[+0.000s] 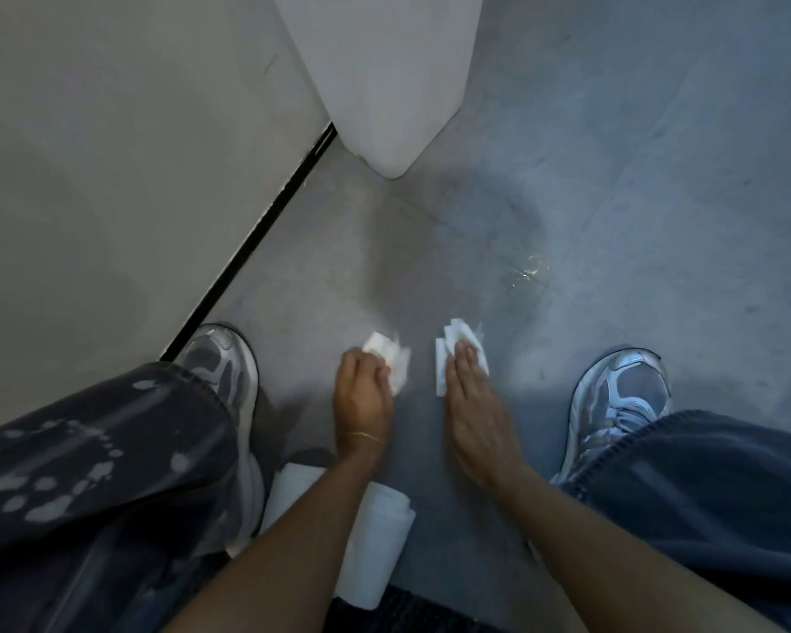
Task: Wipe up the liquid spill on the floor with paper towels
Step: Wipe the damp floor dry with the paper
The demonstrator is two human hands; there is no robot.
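I am crouched over a grey floor. My left hand (361, 395) has its fingers curled round a crumpled white paper towel (391, 358) just above the floor. My right hand (471, 395) lies flat, fingers straight, pressing a second folded paper towel (448, 354) onto the floor. A small wet glistening spill (528, 269) shows on the floor farther ahead and to the right of both hands, apart from the towels. A paper towel roll (375, 550) lies on the floor under my left forearm.
A beige cabinet or wall panel (124, 175) with a black gap at its base runs along the left. A white rounded fixture (384, 84) hangs ahead. My silver sneakers stand at left (222, 363) and right (622, 395). A dark mat edge (407, 614) lies behind.
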